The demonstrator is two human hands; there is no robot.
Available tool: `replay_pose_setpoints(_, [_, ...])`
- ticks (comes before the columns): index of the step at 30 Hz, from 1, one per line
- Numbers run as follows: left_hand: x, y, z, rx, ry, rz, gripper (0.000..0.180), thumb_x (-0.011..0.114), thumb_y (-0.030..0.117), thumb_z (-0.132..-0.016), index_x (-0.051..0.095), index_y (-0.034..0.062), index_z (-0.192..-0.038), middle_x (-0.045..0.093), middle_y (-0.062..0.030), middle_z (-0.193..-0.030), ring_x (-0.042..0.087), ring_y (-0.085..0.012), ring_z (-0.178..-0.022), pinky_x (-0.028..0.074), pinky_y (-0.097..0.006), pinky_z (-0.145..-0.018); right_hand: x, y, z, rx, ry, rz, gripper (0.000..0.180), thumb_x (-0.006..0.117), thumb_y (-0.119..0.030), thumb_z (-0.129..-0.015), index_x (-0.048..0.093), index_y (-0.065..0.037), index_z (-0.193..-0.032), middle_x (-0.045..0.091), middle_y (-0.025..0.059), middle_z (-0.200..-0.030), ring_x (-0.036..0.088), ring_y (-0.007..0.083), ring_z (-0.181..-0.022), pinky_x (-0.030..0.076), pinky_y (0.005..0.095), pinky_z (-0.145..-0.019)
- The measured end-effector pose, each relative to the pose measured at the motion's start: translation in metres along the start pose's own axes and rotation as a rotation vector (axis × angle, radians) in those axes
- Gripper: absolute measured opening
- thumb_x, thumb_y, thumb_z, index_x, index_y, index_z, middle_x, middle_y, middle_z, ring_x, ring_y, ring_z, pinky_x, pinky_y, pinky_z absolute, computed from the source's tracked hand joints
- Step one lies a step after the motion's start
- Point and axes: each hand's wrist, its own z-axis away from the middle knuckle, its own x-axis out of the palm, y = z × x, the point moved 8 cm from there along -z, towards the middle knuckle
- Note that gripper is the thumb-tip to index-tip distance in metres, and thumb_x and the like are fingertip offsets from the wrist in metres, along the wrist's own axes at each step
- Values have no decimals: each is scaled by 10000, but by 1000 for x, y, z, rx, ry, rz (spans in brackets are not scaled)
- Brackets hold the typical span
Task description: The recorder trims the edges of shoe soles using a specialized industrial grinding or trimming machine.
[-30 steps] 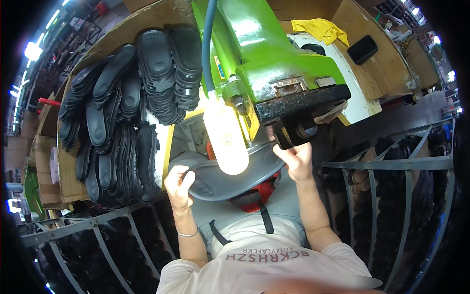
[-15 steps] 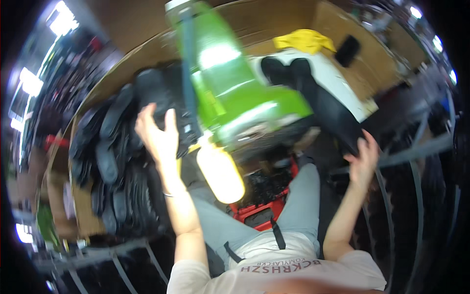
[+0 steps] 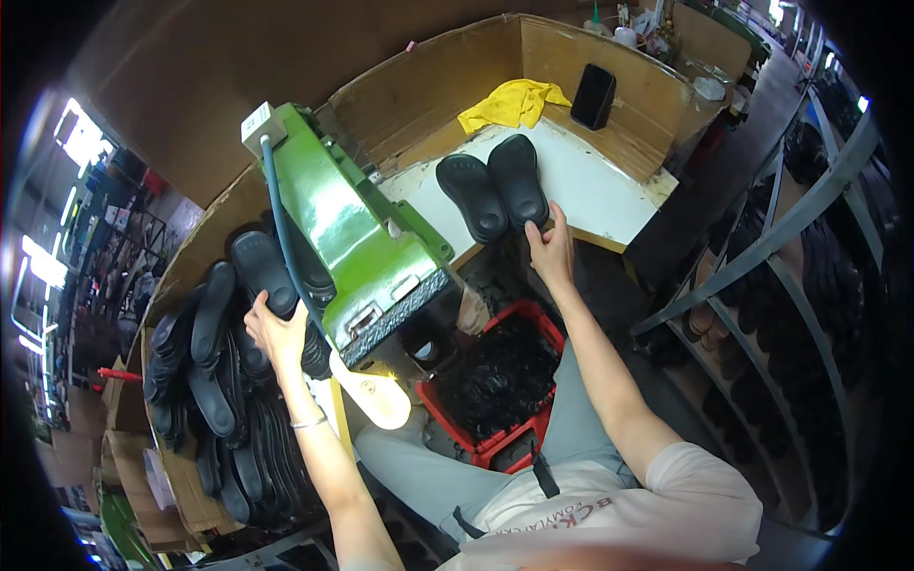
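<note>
The right hand [image 3: 552, 249] has its thumb laid on the near, rounded end of a black shoe sole [image 3: 519, 181], with the fingers raised along that sole's right edge. The left hand [image 3: 278, 328] straddles the near end of another sole [image 3: 261, 268], the top one on a pile, its thumb to the right and its fingers to the left. Both hands are partly curled, but from above I cannot tell whether either is pressed tight on its sole.

The sole under the right thumb lies flat at the front edge of a white table [image 3: 595, 195], and a matching sole [image 3: 471, 195] lies just to its left, the two ending near the table's rim. More black soles [image 3: 214, 400] stand in crowded stacks to the left, around and below the left hand.

Between the hands stands a green machine [image 3: 333, 209] with a blue hose [image 3: 278, 205] running down its left side to a pale oblong lamp [image 3: 379, 392]. Below it, between the person's knees, sits a red basket [image 3: 486, 448] filled with black scraps [image 3: 500, 376]. At the back of the table lies a crumpled yellow cloth [image 3: 514, 103], and a black phone [image 3: 593, 95] leans against the cardboard wall [image 3: 624, 71]. A metal rack [image 3: 790, 236] stands on the right.
</note>
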Motion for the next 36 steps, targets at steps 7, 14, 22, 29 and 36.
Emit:
replay_pose_setpoints(7, [-7,-2,-17,43,91,67,573,840,323,-594,573,65,-1031,479,-207,-1034,461,-370,-1019,389,-440,-901,7,65,77,51,-183,-205,437,676,-152,-798,506,-13,-1176,526,100,-857,538,180,-653,470,305,-624])
replay_pose_setpoints(14, [-55,-14,18,73,326,363,312,735,20,-623,598,63,-899,483,-110,-915,490,-271,-944,429,-345,-814,10,78,171,445,-529,-339,281,591,-51,-871,527,1,-1140,574,77,-895,550,80,-589,491,212,-461])
replay_pose_setpoints(22, [-208,-20,180,-100,316,695,371,526,-117,-679,564,-27,-1037,579,-113,-1075,561,-101,-738,415,-189,-610,22,14,263,534,-1124,-572,360,631,-144,-876,520,-1,-1187,640,129,-959,635,148,-743,531,248,-633])
replay_pose_setpoints(29, [-85,56,244,-178,-684,1268,328,570,-42,-670,598,-19,-996,610,-119,-986,578,-143,-875,448,-241,-749,6,-21,270,865,-1249,-1142,729,730,-282,-769,366,19,-1326,552,167,-1186,568,277,-1076,477,433,-908])
replay_pose_setpoints(36, [15,126,314,-687,-657,2240,867,633,530,-807,272,-14,-1378,373,-201,-1382,392,-306,-1273,338,-426,-1051,-97,51,263,758,-564,-849,541,653,65,-721,471,38,-1230,580,139,-1163,578,256,-1053,447,397,-957])
